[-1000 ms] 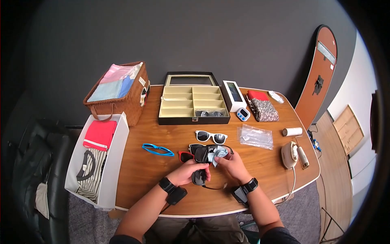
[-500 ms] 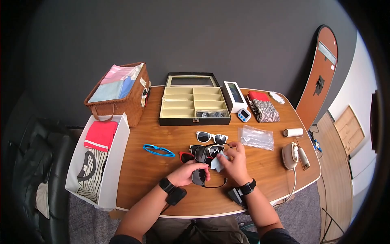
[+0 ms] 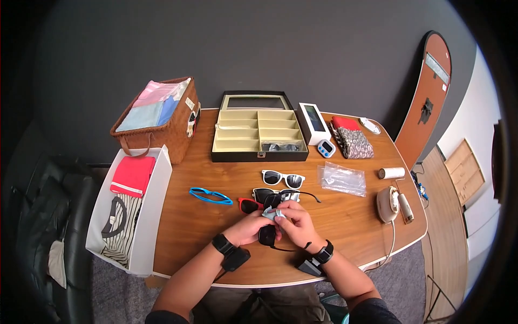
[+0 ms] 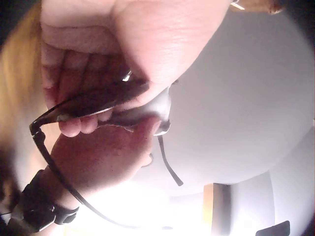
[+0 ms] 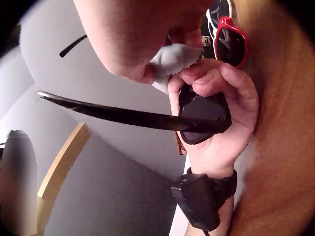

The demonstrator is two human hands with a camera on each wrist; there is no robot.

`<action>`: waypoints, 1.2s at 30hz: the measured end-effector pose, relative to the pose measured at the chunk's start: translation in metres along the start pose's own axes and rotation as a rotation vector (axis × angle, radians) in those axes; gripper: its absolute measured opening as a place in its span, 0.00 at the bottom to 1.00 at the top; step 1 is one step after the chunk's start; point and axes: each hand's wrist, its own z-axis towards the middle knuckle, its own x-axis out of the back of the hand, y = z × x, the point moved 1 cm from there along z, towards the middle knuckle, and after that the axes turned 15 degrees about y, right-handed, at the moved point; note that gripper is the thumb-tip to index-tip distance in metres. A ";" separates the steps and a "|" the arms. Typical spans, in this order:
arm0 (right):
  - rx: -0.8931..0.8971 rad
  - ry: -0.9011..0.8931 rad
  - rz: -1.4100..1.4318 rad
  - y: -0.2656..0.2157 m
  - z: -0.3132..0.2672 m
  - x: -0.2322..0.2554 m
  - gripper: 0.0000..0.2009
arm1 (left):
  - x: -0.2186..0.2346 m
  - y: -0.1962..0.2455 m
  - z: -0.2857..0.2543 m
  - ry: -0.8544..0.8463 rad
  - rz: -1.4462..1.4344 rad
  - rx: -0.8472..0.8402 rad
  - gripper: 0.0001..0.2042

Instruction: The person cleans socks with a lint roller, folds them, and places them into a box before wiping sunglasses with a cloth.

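My left hand (image 3: 247,229) grips a pair of black sunglasses (image 3: 266,235) near the middle of the frame, temples unfolded and pointing right. In the right wrist view, its fingers curl round the dark lens (image 5: 204,118). My right hand (image 3: 300,227) pinches a light blue-grey cloth (image 3: 271,213) against the sunglasses, right beside the left thumb. The cloth (image 5: 174,61) is bunched under the right fingers, which hide part of the glasses. Just beyond the hands lie red-framed sunglasses (image 3: 247,206), another dark-lensed pair (image 3: 262,194) and white sunglasses (image 3: 284,179).
Blue glasses (image 3: 211,196) lie left. Behind stands an open compartment case (image 3: 260,156), with a timer (image 3: 326,148) and plastic bags (image 3: 343,180) to its right. A white bin (image 3: 154,216) and brown basket (image 3: 178,135) flank the left; a garment steamer (image 3: 386,205) stands right.
My right hand first lifted off to the right with the cloth, then came back left and lower onto the sunglasses beside the left thumb. The left hand stays nearly in place, gripping the sunglasses.
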 end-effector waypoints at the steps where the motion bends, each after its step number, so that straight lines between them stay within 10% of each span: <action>1: 0.070 -0.018 -0.058 -0.002 0.000 0.000 0.07 | 0.000 0.001 0.000 0.032 -0.020 0.011 0.08; 8: -0.055 0.392 0.294 0.018 -0.005 -0.006 0.08 | 0.004 -0.003 0.004 -0.070 0.087 -0.005 0.09; 9: 0.306 0.326 -0.185 0.018 -0.001 -0.002 0.10 | 0.002 -0.005 0.003 -0.068 0.085 -0.001 0.09; 13: 0.351 0.152 -0.244 0.002 -0.004 -0.008 0.09 | 0.001 -0.004 0.003 -0.012 0.013 -0.034 0.09; 19: 0.217 0.065 -0.122 -0.005 0.001 -0.008 0.07 | 0.003 -0.009 0.004 -0.027 -0.021 -0.036 0.11; 21: -0.092 -0.030 -0.086 -0.003 0.004 -0.001 0.07 | 0.006 -0.009 0.006 -0.072 -0.003 -0.061 0.13; 25: 0.058 -0.057 -0.149 -0.003 0.005 0.003 0.07 | 0.004 -0.008 0.006 -0.040 0.050 -0.038 0.12; 27: -0.313 -0.077 0.202 -0.011 -0.001 -0.004 0.08 | 0.000 -0.008 0.004 -0.008 0.037 -0.026 0.12; 30: -0.349 -0.145 0.099 0.002 0.004 0.005 0.09 | -0.002 -0.007 0.000 0.021 0.007 -0.061 0.08; 32: -0.040 -0.108 -0.147 -0.002 0.008 0.006 0.10 | -0.001 -0.006 0.002 0.003 0.062 -0.061 0.08; 36: -0.323 -0.125 0.182 -0.007 0.003 0.004 0.10 | -0.006 -0.003 -0.001 0.028 0.012 -0.042 0.09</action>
